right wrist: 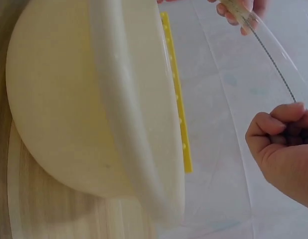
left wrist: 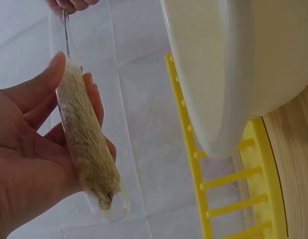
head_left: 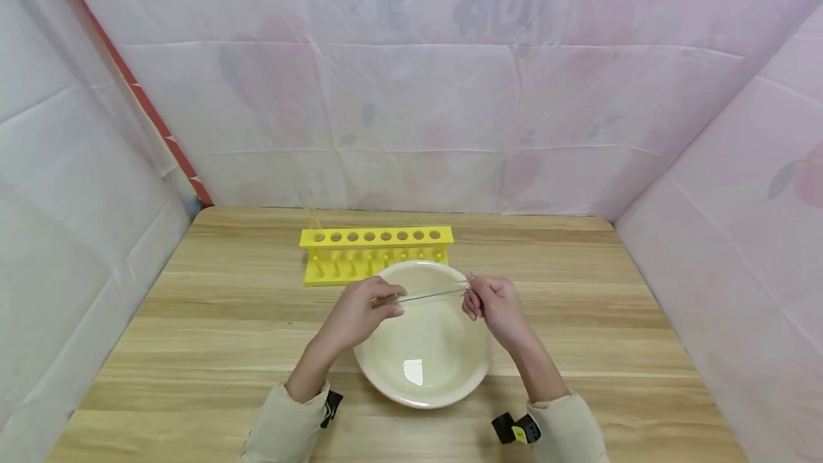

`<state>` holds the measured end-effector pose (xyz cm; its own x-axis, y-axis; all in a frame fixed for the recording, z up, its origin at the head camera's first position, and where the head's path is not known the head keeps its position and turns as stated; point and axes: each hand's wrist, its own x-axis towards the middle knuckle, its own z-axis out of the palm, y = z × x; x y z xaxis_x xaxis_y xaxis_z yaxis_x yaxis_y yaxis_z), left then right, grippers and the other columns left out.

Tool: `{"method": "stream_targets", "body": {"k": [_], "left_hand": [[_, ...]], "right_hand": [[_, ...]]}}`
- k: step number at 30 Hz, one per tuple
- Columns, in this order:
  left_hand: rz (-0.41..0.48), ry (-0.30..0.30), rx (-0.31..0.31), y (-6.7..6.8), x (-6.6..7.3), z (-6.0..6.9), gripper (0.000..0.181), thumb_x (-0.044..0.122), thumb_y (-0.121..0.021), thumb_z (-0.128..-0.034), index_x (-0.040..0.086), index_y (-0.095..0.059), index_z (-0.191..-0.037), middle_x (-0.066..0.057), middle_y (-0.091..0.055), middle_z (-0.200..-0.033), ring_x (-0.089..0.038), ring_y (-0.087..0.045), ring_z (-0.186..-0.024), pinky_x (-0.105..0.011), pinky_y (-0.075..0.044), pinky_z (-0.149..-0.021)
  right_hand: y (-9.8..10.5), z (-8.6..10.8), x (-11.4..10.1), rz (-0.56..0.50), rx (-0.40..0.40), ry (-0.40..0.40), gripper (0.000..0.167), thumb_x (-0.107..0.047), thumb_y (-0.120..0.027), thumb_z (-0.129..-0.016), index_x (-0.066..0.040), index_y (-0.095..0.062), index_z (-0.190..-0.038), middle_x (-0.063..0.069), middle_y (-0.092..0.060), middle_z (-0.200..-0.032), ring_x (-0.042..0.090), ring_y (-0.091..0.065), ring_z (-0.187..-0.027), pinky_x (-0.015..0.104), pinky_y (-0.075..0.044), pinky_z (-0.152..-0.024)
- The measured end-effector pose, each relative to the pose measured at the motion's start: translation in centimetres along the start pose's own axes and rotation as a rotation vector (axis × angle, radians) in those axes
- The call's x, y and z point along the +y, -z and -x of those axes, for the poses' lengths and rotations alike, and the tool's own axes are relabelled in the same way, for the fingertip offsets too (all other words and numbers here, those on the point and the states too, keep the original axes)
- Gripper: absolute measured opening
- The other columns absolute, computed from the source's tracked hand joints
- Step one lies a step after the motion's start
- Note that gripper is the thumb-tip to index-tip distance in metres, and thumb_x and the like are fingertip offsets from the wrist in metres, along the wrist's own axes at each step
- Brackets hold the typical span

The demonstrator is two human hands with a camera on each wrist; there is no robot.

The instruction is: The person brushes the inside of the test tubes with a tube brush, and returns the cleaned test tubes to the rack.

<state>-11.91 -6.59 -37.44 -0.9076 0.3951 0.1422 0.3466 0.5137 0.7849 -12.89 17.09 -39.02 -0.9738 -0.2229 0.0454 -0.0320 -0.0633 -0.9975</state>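
My left hand [head_left: 360,311] grips a clear test tube [left wrist: 125,208] around its side, thumb on one side and fingers on the other. Inside the tube sits a test tube brush, its pale, matted bristles [left wrist: 89,134] filling the closed-end half. The brush's twisted wire handle [right wrist: 273,62] runs out along the tube toward its mouth. There my right hand [head_left: 503,309] pinches the wire's end with curled fingers. Tube and brush lie nearly level over a cream basin [head_left: 421,401], which seems to hold clear water.
Behind the basin stands a yellow test tube rack [head_left: 379,238], partly covered by the basin's rim. Another glass test tube [head_left: 310,209] leans at the rack's left end. The wooden table [head_left: 225,334] meets cloth-covered walls at the back and sides.
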Motion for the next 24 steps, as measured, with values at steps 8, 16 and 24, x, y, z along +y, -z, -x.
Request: {"method": "stream_targets", "body": {"k": [8, 16, 24], "left_hand": [[0.091, -0.057, -0.113, 0.7, -0.4, -0.2, 0.023, 0.011, -0.064, -0.0849, 0.002, -0.066, -0.106, -0.003, -0.064, -0.092, -0.013, -0.056, -0.082, -0.026, -0.048, -0.072], [0.072, -0.081, -0.109, 0.9, -0.4, -0.3, 0.021, 0.011, -0.065, -0.0839, 0.002, -0.067, -0.103, -0.002, -0.065, -0.091, -0.012, -0.058, -0.082, -0.023, -0.048, -0.071], [-0.124, -0.133, 0.103, -0.1, -0.1, -0.1, 0.022, 0.006, -0.072, -0.0755, 0.003, -0.070, -0.097, -0.002, -0.065, -0.087, -0.015, -0.059, -0.078, -0.027, -0.048, -0.068]], "right_hand": [[0.8, 0.2, -0.3, 0.154, -0.052, 0.259, 0.044, -0.005, -0.040, -0.098, 0.003, -0.043, -0.055, 0.012, -0.043, -0.051, 0.020, -0.046, -0.050, 0.025, -0.041, -0.052], [0.7, 0.3, -0.5, 0.063, -0.049, 0.237, 0.046, -0.006, -0.040, -0.098, 0.004, -0.036, -0.053, 0.011, -0.038, -0.050, 0.021, -0.041, -0.048, 0.026, -0.043, -0.054], [-0.2, 0.1, -1.3, -0.198, 0.091, -0.106, 0.049, -0.004, -0.038, -0.097, -0.005, -0.027, -0.050, -0.002, -0.032, -0.045, 0.010, -0.035, -0.041, 0.024, -0.040, -0.053]]}}
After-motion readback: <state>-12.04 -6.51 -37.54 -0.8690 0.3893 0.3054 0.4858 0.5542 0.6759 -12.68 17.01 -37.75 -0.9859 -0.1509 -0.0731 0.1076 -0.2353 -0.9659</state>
